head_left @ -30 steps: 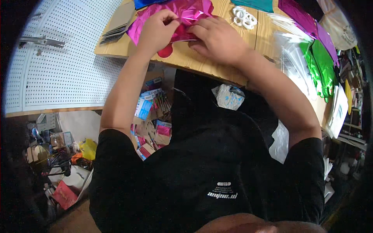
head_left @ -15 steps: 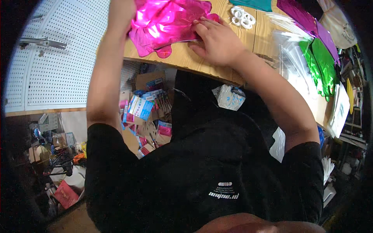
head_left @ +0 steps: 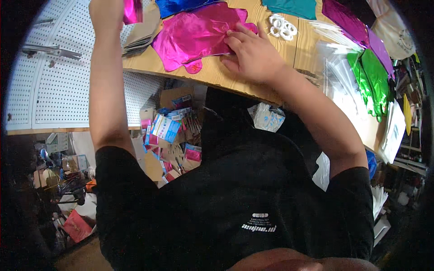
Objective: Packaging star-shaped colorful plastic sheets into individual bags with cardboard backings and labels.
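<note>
I am watching the left hand lifting away from the bench: a second ago both hands were pressing together on the pink foil, and now the left one is raised at the top edge of the view, closed around a small pink foil piece, though I cannot tell how tightly since the fingers are mostly cut off by the frame. To my eye that means one piece is being taken off the pile while the rest is being kept in place. The right hand is lying flat and open on the pink foil, fingers spread, pinning its right edge to the wooden bench. The foil is lying flat and deflated, glossy and creased, near the bench's front edge, with a rounded tab hanging toward me. White rings are sitting just beyond the right hand, and green foil is lying well apart at the right.
</note>
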Motion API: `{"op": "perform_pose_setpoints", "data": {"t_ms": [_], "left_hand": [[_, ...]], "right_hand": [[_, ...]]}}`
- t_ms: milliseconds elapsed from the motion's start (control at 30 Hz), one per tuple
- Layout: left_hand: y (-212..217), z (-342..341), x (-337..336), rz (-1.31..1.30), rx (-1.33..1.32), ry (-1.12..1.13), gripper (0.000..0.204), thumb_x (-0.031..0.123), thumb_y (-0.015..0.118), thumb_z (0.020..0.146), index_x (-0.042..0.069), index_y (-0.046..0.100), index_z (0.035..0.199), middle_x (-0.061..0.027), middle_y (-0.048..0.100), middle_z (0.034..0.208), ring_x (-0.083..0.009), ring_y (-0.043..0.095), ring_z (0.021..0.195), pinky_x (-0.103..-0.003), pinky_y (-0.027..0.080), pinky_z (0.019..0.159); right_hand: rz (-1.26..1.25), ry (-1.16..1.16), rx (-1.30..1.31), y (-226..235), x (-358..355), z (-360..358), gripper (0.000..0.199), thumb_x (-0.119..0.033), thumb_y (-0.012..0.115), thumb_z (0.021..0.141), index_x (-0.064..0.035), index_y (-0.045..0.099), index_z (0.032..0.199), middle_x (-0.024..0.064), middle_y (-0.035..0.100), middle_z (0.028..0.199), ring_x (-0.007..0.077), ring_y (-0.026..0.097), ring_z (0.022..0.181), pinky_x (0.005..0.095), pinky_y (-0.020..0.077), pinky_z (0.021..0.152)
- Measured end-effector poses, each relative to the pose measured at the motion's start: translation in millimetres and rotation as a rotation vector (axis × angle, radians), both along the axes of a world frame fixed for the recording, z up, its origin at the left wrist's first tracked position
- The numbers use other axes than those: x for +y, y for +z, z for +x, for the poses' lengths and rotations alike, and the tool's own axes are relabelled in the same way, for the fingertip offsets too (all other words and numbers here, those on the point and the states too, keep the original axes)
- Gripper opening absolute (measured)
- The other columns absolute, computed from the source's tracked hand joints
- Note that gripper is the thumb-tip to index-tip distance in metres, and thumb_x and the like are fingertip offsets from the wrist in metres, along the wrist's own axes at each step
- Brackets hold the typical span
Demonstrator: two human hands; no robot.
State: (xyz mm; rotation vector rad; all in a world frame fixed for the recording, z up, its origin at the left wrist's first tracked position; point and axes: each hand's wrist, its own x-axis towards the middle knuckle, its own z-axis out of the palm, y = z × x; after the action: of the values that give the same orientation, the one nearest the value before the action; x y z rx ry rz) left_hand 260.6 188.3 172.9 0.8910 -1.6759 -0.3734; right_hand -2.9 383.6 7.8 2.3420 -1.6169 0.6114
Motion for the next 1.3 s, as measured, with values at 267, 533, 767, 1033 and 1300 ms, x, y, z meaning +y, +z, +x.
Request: {"op": "perform_pose_setpoints", "data": {"t_ms": [267,533,767,1033,1300], "left_hand": [[-92,-64,142,-0.435,-0.308,-0.266,0.018,0.01,0.072,0.092,0.0,0.076,0.106,-0.0143,0.077,0.105,-0.0283,0.074,0.091,-0.037,0.059,0.079],[-156,-117,206,-0.232,-0.601,-0.608,0.033,0.011,0.076,0.08,0.001,0.075,0.111,-0.0154,0.074,0.118,-0.0329,0.071,0.11,-0.044,0.056,0.1],[-124,-92,131,-0.172,-0.557,-0.67,0.046,0.036,0.074,0.095,0.002,0.069,0.127,-0.0146,0.068,0.136,-0.0349,0.062,0.129,-0.046,0.049,0.111],[-136,-55,-94,-0.223,-0.927,-0.209,0.039,0.021,0.065,0.1,0.007,0.065,0.136,-0.0183,0.064,0.141,-0.0356,0.061,0.13,-0.042,0.047,0.113],[-144,-57,-111,-0.22,-1.145,-0.234,0.034,0.021,0.061,0.101,0.006,0.068,0.13,-0.0204,0.073,0.116,-0.0396,0.07,0.106,-0.049,0.056,0.093]], "right_hand": [[-0.747,0.055,-0.217,94,44,-7,0.04,-0.024,0.076,0.084,-0.001,0.067,0.116,0.026,0.068,0.119,0.0396,0.064,0.116,0.044,0.0526,0.097],[-0.054,0.098,0.021,58,97,-66,0.037,-0.011,0.081,0.074,-0.0055,0.072,0.109,0.0112,0.072,0.124,0.0353,0.063,0.128,0.0518,0.0474,0.112],[0.102,0.06,-0.078,42,135,-84,0.032,-0.012,0.081,0.072,-0.0052,0.072,0.102,0.0114,0.074,0.115,0.0346,0.068,0.12,0.0516,0.0506,0.109],[0.326,0.118,-0.123,56,133,-78,0.064,-0.046,0.084,0.075,-0.002,0.067,0.118,0.0189,0.065,0.134,0.0414,0.058,0.134,0.0542,0.0449,0.114],[0.278,0.129,-0.152,72,108,-77,0.08,-0.064,0.079,0.078,-0.0019,0.066,0.128,0.0189,0.065,0.133,0.0429,0.057,0.132,0.0537,0.0433,0.113]]}}
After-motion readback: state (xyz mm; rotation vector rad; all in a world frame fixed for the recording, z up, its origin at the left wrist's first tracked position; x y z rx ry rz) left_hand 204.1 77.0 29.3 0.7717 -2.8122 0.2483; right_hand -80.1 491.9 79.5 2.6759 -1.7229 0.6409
